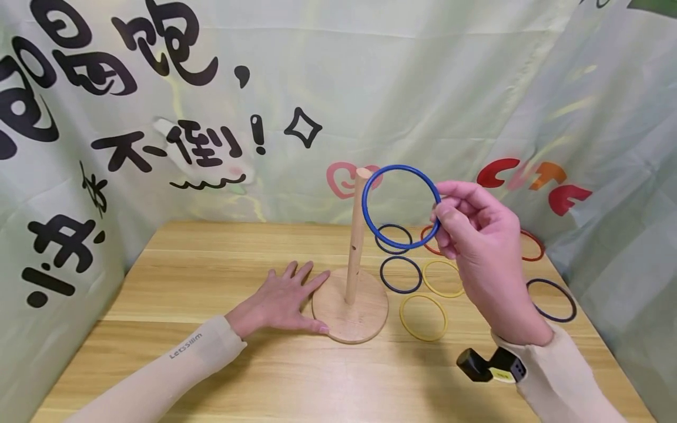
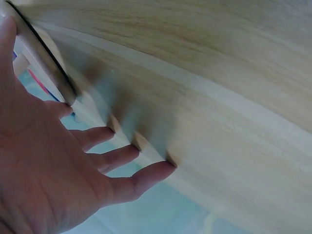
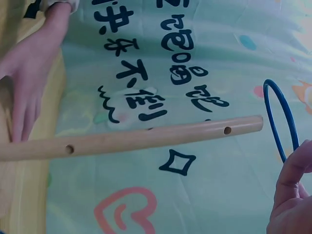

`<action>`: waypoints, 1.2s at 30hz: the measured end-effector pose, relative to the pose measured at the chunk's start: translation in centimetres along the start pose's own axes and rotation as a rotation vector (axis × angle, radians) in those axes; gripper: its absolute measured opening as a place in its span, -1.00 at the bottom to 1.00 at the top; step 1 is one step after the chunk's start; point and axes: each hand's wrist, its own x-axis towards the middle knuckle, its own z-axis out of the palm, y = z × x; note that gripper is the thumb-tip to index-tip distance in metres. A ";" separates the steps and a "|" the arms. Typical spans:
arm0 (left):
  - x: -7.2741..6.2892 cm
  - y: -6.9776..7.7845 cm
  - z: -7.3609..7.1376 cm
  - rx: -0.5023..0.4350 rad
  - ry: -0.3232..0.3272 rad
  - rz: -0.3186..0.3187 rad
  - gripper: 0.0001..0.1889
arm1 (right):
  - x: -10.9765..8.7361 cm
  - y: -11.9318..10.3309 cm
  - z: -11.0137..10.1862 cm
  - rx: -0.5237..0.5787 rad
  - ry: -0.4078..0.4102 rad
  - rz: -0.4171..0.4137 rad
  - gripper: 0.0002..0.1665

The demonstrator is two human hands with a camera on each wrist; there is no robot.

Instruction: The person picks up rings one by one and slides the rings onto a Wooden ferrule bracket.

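Note:
A wooden post (image 1: 354,252) with small holes rises from a round wooden base (image 1: 365,320) on the table. My left hand (image 1: 282,299) lies with fingers spread against the base's left side, thumb and index finger touching its edge. In the left wrist view, the palm of that hand (image 2: 53,161) shows beside the base. My right hand (image 1: 486,252) pinches a blue ring (image 1: 400,167) between thumb and fingers, held up near the post's top. The right wrist view shows the ring (image 3: 289,114) just past the post's tip (image 3: 256,123), apart from it.
Right of the base lie dark blue rings (image 1: 381,276) and yellow rings (image 1: 446,320). A red ring (image 1: 542,249) and another dark blue ring (image 1: 575,305) lie near the table's right edge. A printed curtain (image 1: 296,70) hangs behind the wooden table (image 1: 190,264).

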 end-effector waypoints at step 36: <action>0.1 -0.2 0.4 0.070 -0.003 -0.014 0.31 | -1.2 12.2 0.0 -0.255 -0.150 0.332 -0.66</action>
